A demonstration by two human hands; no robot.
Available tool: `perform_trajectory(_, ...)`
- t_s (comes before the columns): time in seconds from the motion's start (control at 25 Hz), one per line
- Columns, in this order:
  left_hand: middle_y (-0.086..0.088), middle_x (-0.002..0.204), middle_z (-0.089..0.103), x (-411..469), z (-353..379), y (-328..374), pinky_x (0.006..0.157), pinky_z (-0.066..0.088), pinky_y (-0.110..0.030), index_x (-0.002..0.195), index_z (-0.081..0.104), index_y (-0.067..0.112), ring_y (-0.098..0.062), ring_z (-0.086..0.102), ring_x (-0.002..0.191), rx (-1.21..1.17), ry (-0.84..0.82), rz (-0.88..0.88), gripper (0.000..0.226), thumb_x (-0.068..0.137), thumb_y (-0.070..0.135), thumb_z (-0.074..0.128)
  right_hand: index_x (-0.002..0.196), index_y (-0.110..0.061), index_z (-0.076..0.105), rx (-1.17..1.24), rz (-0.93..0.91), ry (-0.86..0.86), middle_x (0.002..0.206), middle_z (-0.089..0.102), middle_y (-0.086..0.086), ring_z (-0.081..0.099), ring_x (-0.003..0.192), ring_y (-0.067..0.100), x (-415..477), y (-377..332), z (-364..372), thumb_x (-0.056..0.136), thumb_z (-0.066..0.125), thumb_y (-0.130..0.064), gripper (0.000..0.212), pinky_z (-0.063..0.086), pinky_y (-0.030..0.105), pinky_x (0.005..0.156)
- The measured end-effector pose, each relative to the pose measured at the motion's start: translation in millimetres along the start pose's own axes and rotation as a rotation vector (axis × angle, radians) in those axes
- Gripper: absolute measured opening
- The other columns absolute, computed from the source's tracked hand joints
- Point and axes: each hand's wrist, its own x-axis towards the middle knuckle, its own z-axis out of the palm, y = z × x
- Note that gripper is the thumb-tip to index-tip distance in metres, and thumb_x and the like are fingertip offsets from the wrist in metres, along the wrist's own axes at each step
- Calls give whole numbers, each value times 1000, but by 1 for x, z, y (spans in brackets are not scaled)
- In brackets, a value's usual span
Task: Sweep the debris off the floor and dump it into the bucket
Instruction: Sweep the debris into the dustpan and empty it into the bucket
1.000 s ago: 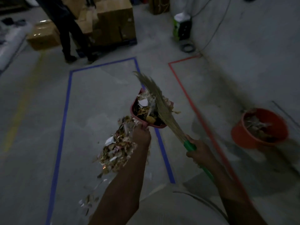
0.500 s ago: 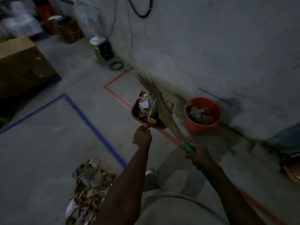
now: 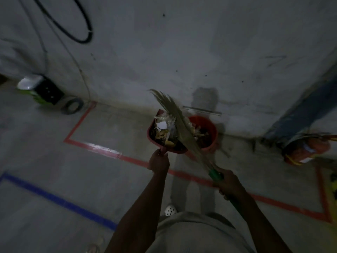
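Note:
My left hand [image 3: 159, 161] grips the handle of a red dustpan [image 3: 152, 136] held up in the air, loaded with paper scraps and leaves [image 3: 164, 131]. My right hand [image 3: 228, 183] grips the green handle of a grass broom [image 3: 179, 123], whose bristles lie across the debris in the pan. An orange bucket [image 3: 211, 130] with debris inside stands on the floor against the wall, directly behind and right of the pan, partly hidden by the broom.
A grey wall [image 3: 182, 52] rises straight ahead with a black cable loop [image 3: 80, 36]. Red tape [image 3: 109, 152] and blue tape [image 3: 54, 199] mark the concrete floor. A green-black box [image 3: 42, 91] sits left; an orange cylinder [image 3: 306, 149] and a blue pipe [image 3: 306, 110] stand right.
The view has swung right and closer to the wall. The bucket now sits just behind the raised dustpan. The debris pile on the floor has left the view.

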Motion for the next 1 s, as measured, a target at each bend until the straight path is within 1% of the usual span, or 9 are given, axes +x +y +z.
perform_trajectory(0.16, -13, 135, 60, 39, 21, 28, 99, 45, -34, 135, 59, 12, -29, 56, 123, 65, -123, 76, 43, 96, 27, 63, 148, -47, 43, -6, 70, 21, 98, 69, 4, 58, 42, 3, 19, -9, 0, 83, 70, -5, 82, 42, 20, 41)
perform_trajectory(0.28, -12, 138, 57, 63, 45, 48, 106, 42, -38, 136, 57, 14, -31, 53, 126, 110, -224, 43, 43, 96, 29, 61, 151, -43, 41, -24, 129, 48, 99, 65, 0, 56, 49, 2, 38, -7, -7, 80, 73, -3, 88, 41, 19, 42)
perform_trajectory(0.4, -10, 134, 60, 88, 78, 69, 108, 40, -44, 133, 59, 20, -31, 54, 124, 220, -294, 0, 38, 96, 31, 58, 150, -48, 38, -31, 179, 61, 93, 65, -4, 55, 52, 3, 66, -4, -20, 79, 71, -5, 89, 41, 18, 42)
perform_trajectory(0.48, -10, 131, 62, 109, 102, 83, 107, 42, -45, 130, 62, 21, -32, 56, 122, 297, -356, -3, 35, 96, 30, 57, 151, -52, 33, -37, 198, 53, 102, 66, 0, 55, 54, 4, 90, -1, -31, 80, 69, -5, 92, 41, 16, 41)
perform_trajectory(0.52, -10, 131, 61, 124, 117, 90, 106, 43, -45, 129, 63, 21, -32, 56, 122, 332, -381, -2, 35, 96, 31, 56, 152, -51, 31, -66, 203, 44, 112, 66, 2, 56, 62, 4, 106, 0, -38, 81, 68, -6, 92, 40, 13, 42)
perform_trajectory(0.6, -10, 134, 59, 162, 156, 102, 106, 43, -45, 131, 60, 20, -32, 56, 123, 428, -424, -9, 37, 97, 32, 54, 154, -49, 26, -124, 210, 19, 127, 63, 5, 57, 80, 11, 152, 3, -52, 83, 68, -9, 92, 44, 14, 51)
perform_trajectory(0.72, -12, 134, 57, 219, 219, 114, 101, 47, -41, 135, 55, 13, -32, 57, 122, 576, -510, 22, 41, 99, 33, 50, 157, -46, 21, -221, 247, -26, 130, 63, 4, 66, 96, 25, 224, 8, -65, 86, 66, -10, 92, 55, 30, 71)
perform_trajectory(0.88, -12, 128, 61, 278, 290, 125, 84, 46, -38, 133, 55, 13, -33, 60, 115, 693, -649, 50, 44, 97, 39, 55, 161, -36, 16, -340, 289, -75, 129, 62, 11, 65, 104, 33, 318, 6, -77, 89, 60, -8, 89, 56, 35, 79)
perform_trajectory(1.0, -12, 126, 62, 300, 313, 129, 84, 47, -39, 130, 57, 15, -32, 61, 114, 810, -662, 73, 41, 95, 36, 57, 162, -32, 13, -382, 337, -115, 143, 53, 12, 58, 120, 35, 355, 2, -83, 91, 60, -9, 89, 53, 37, 94)
